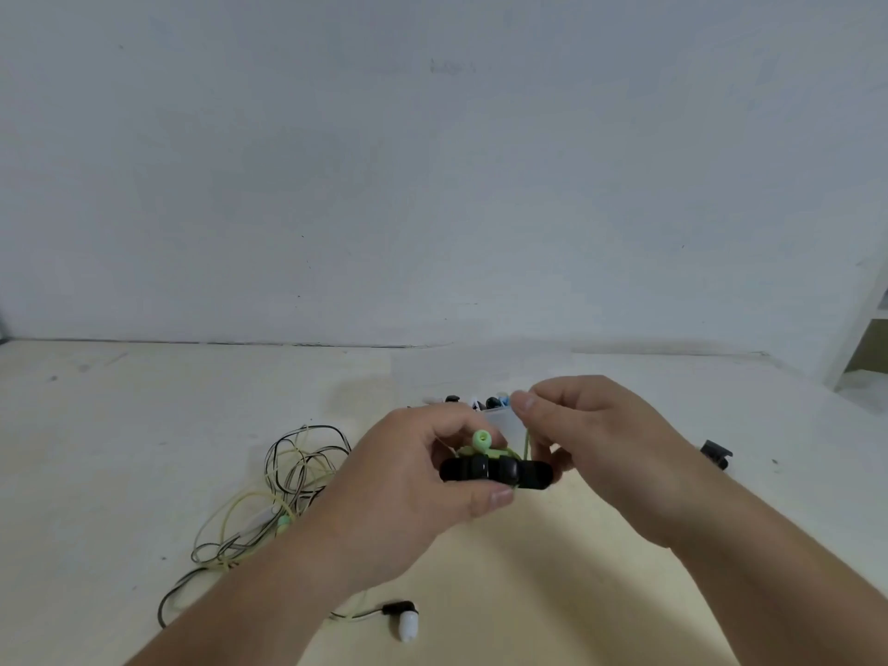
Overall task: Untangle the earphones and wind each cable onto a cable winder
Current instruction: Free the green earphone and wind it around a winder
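One winding under way.
Left hand (413,487) gripped the winder (495,471), right hand (591,449) pinched the green cable (527,442); a tangle (283,492) lay unsorted.

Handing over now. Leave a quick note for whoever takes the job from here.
Left hand grips the black winder, a green earbud poking up from it.
Right hand pinches the green cable just above the winder.
Done: green cable seems partly wound.
Left: finish it, then untangle and wind the cable tangle lying on the table to the left; another black winder lies to the right.
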